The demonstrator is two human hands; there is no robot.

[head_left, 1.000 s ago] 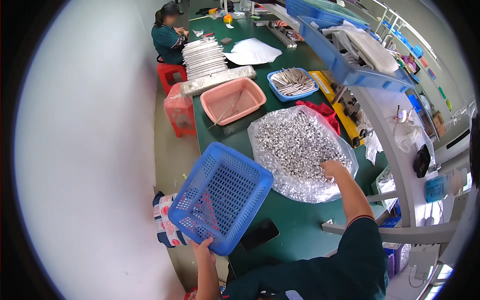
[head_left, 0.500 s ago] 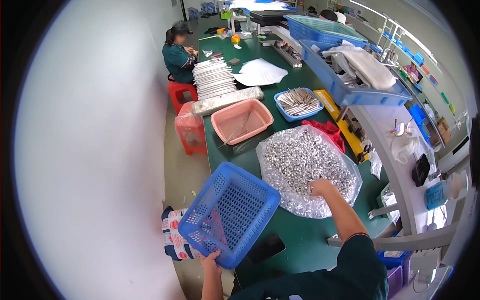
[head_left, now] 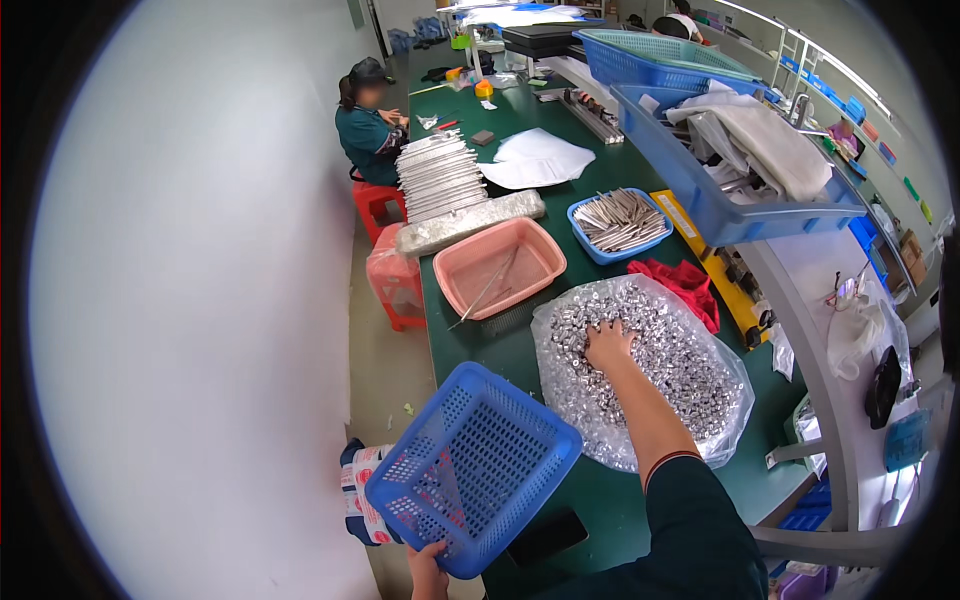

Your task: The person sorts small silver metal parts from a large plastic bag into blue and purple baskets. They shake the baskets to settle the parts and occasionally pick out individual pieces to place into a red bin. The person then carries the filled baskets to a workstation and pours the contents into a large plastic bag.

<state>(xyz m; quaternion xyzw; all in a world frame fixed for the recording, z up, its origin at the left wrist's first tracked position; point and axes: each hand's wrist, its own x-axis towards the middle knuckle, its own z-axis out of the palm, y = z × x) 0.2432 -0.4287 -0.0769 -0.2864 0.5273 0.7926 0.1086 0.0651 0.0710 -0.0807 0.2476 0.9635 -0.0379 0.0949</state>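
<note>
Green workbench (head_left: 500, 345) (long, cluttered) beside pale floor (head_left: 200, 300).

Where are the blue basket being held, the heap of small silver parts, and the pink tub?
blue basket (head_left: 470, 465): head view, on its perforated bottom.
heap of small silver parts (head_left: 680, 365): head view, on the pile right of the reaching hand.
pink tub (head_left: 545, 262): head view, on its right rim.

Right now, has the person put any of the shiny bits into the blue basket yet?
Not yet, it seems. The blue basket looks empty through its holes, tilted at the table edge in the left hand. The right hand is dug into the pile of small silver parts lying on clear plastic. In hand: grabbing a handful. Left: nearly the whole pile, which looks full.
</note>
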